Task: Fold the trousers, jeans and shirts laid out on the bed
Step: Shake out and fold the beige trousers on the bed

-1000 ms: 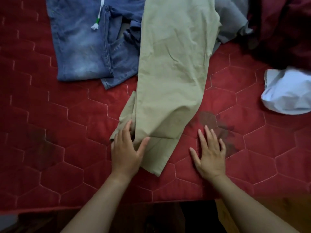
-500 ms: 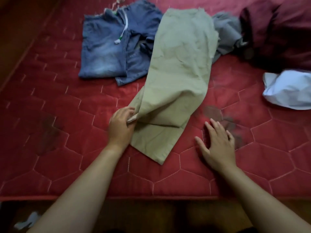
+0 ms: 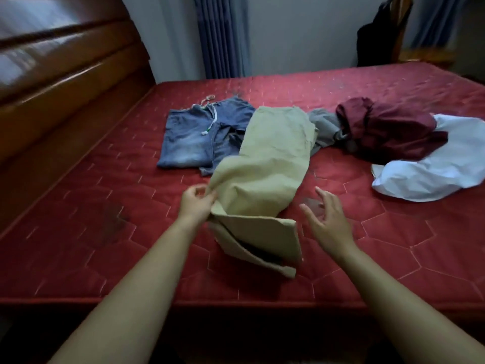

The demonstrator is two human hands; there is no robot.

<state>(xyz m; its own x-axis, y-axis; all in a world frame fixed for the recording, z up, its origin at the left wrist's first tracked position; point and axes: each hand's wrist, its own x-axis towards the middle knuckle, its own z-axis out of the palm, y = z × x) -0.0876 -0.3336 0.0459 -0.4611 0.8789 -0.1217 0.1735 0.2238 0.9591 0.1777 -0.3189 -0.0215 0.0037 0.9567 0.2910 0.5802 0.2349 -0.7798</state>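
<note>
The long beige cotton trousers (image 3: 273,164) are lying across the middle of the red quilted bed (image 3: 105,232). Their upper end is pointing toward the far edge, and the leg ends, doubled over, are sitting close to the near edge. The left hand (image 3: 195,203) is pinching the trousers' side edge just above that doubled part, its grip clenching the cloth between thumb and fingers and lifting it a little. The right hand (image 3: 328,219) is hovering just beside the opposite side, its grip released, fingers spread and touching nothing.

The fabric is looking light, soft and limp, sagging and creasing wherever nothing is supporting it, so a single pinch is likely pulling it askew. It is probably asking for a hold at both side edges, along the fold line or the hems, where the seams are giving some body.

The faded blue denim jeans (image 3: 194,137), probably heavier and stiffer, are lying partly under the trousers toward the left edge. A grey garment (image 3: 324,127), a crumpled maroon shirt (image 3: 388,130) and a white shirt (image 3: 446,164) are heaping toward the right edge.
</note>
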